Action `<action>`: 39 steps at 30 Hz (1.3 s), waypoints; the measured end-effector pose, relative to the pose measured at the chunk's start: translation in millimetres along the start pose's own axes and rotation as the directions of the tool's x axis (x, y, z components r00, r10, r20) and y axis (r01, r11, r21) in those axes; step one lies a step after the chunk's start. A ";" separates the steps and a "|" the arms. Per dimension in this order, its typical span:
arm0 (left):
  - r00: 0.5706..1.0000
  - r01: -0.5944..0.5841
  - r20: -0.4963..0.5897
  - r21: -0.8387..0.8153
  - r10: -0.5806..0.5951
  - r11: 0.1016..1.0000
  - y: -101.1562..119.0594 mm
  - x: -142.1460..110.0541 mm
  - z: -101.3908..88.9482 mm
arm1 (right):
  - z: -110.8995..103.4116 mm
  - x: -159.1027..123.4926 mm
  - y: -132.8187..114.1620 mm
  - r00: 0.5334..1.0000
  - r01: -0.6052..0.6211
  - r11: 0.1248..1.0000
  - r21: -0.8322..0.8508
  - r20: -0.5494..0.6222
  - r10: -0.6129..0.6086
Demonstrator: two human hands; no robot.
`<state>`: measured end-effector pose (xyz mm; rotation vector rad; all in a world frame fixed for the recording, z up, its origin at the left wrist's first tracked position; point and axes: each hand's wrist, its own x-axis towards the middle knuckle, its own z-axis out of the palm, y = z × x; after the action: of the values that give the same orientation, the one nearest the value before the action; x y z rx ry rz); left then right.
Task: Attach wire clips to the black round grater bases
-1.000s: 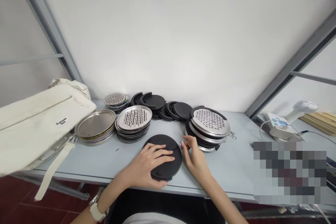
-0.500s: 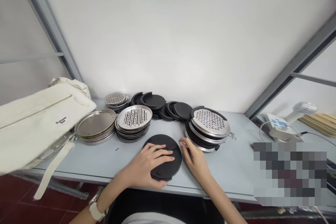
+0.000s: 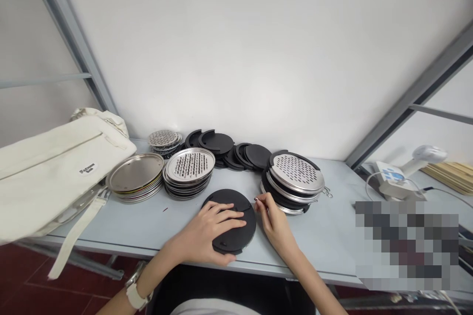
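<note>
My left hand [image 3: 210, 230] lies flat with its fingers spread on a round black disc [image 3: 246, 236] near the table's front edge. The thumb rests by the disc's near rim. At the disc's right edge my right hand [image 3: 271, 216] is closed in a pinch on a small metal ring [image 3: 256, 199], mostly hidden by the fingers. Just beyond that hand stands a stack of round metal graters in black holders [image 3: 295, 172]. Small metal rings [image 3: 327, 192] hang from the stack's right side.
To the left are a stack of round grater plates [image 3: 189, 165], smooth metal discs [image 3: 135, 173] and smaller perforated plates [image 3: 162, 138]. Black discs and holders [image 3: 221, 142] lie along the wall. A cream bag [image 3: 55, 162] covers the left end; a handheld scanner [image 3: 424, 155] stands right.
My right hand's fingers shift slightly at the disc's right edge and close further over the small metal ring. My left hand and the black disc stay in place.
</note>
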<state>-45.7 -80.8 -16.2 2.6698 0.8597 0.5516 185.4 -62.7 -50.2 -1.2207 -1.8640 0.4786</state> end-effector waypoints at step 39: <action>1.000 0.006 0.002 0.013 -0.006 1.000 0.0 0.2 0.6 | 2.4 -1.4 -1.7 0.988 -0.102 0.994 0.029 0.116 0.098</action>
<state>-45.3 -80.8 -16.7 2.6779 0.8733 0.5432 182.8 -64.4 -51.0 -1.2915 -1.8876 0.6454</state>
